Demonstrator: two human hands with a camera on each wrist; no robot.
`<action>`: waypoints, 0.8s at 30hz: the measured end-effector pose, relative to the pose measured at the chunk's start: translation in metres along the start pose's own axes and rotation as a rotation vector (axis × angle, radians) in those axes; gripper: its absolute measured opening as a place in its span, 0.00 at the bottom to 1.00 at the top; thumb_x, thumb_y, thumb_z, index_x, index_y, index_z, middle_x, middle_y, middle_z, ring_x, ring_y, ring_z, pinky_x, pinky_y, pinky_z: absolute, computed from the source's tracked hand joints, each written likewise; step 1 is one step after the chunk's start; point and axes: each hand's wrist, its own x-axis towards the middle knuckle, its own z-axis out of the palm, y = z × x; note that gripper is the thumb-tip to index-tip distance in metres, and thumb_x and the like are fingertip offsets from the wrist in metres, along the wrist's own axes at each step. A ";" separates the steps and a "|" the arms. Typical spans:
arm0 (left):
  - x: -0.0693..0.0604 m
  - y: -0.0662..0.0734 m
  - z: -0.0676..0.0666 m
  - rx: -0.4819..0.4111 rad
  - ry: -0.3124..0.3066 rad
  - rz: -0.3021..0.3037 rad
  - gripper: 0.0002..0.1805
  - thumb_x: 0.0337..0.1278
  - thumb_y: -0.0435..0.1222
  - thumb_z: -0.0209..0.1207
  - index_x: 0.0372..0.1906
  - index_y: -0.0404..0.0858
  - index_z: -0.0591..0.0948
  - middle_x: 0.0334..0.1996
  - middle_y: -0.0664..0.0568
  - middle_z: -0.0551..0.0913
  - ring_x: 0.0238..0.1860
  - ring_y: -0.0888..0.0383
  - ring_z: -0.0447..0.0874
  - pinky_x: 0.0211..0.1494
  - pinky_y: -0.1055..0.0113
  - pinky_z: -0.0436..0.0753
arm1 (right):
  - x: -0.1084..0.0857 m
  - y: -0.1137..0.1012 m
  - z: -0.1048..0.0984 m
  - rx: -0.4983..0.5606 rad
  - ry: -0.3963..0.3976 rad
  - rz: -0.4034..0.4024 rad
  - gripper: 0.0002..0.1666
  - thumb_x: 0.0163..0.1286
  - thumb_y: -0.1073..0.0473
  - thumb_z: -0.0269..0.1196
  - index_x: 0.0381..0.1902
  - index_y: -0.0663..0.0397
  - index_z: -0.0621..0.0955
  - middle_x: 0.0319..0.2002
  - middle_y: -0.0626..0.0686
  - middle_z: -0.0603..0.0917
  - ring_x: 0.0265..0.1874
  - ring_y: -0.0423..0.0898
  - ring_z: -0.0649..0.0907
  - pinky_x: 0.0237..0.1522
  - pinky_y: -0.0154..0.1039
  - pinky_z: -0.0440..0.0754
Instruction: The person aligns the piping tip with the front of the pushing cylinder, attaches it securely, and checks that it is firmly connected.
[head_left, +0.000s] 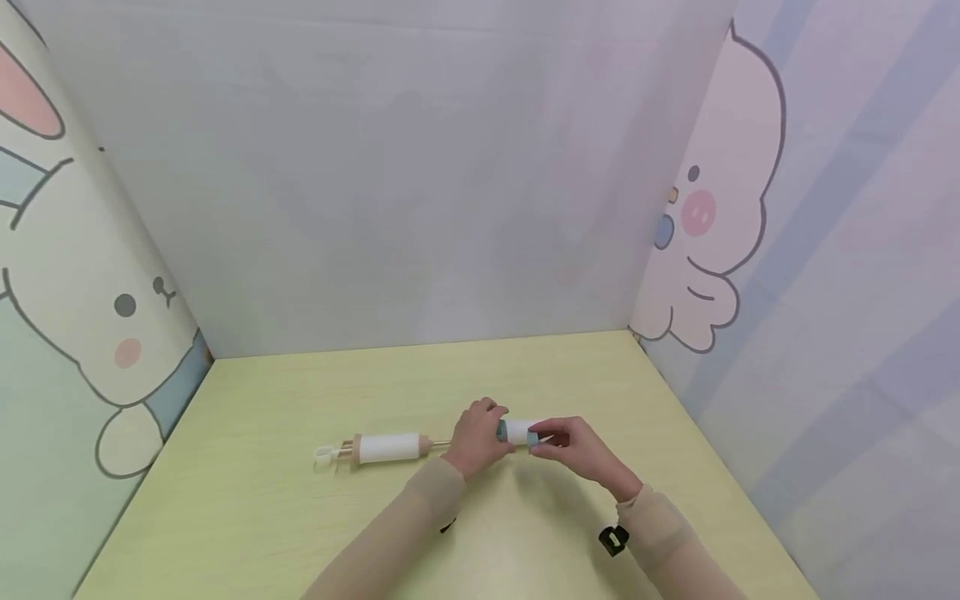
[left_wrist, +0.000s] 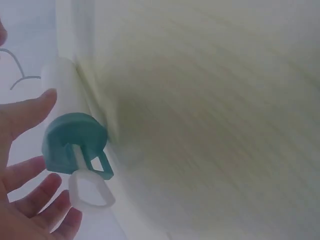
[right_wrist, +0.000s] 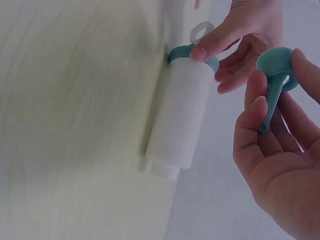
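A white toy syringe barrel (right_wrist: 180,112) with a teal collar (right_wrist: 181,52) lies on the table. A white ring handle (left_wrist: 90,190) sticks out of the collar end. My left hand (head_left: 477,437) holds that end, its thumb on the collar and its fingers along the other side. My right hand (head_left: 581,450) pinches a teal cap (right_wrist: 276,64) with a narrow stem between thumb and fingers. In the right wrist view the cap is apart from the barrel, whose near end is a bare white neck (right_wrist: 164,169).
Left of my hands lies a second toy syringe (head_left: 388,448) with a white barrel, beige ends and a thin rod reaching toward my left hand. Its ring handle (head_left: 326,454) points left. Cartoon-printed walls (head_left: 420,183) enclose the yellow table (head_left: 300,533) at the back and sides.
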 end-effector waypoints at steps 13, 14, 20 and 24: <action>0.010 0.000 0.022 0.108 -0.127 -0.023 0.31 0.44 0.45 0.72 0.58 0.48 0.79 0.47 0.50 0.79 0.45 0.51 0.76 0.43 0.54 0.75 | -0.010 -0.031 0.000 0.003 -0.016 0.009 0.17 0.63 0.67 0.65 0.49 0.70 0.80 0.45 0.64 0.81 0.41 0.57 0.83 0.39 0.36 0.80; 0.009 0.001 0.023 0.103 -0.134 -0.026 0.30 0.45 0.44 0.72 0.58 0.48 0.79 0.46 0.50 0.79 0.45 0.52 0.76 0.42 0.54 0.75 | -0.010 -0.032 0.000 0.001 -0.015 0.016 0.17 0.63 0.67 0.65 0.49 0.69 0.80 0.45 0.64 0.82 0.41 0.56 0.83 0.39 0.36 0.80; 0.008 0.004 0.021 0.062 -0.125 -0.023 0.27 0.46 0.39 0.71 0.56 0.45 0.80 0.43 0.48 0.79 0.42 0.52 0.77 0.41 0.57 0.77 | -0.009 -0.009 -0.001 -0.034 -0.004 0.003 0.18 0.63 0.63 0.66 0.49 0.68 0.80 0.44 0.59 0.83 0.39 0.51 0.84 0.38 0.37 0.80; 0.010 0.003 0.022 0.055 -0.093 -0.011 0.25 0.46 0.37 0.69 0.55 0.44 0.81 0.41 0.48 0.78 0.39 0.52 0.77 0.39 0.57 0.78 | -0.004 0.007 -0.002 -0.070 0.010 0.019 0.22 0.63 0.57 0.67 0.50 0.66 0.81 0.44 0.53 0.83 0.38 0.46 0.84 0.38 0.37 0.80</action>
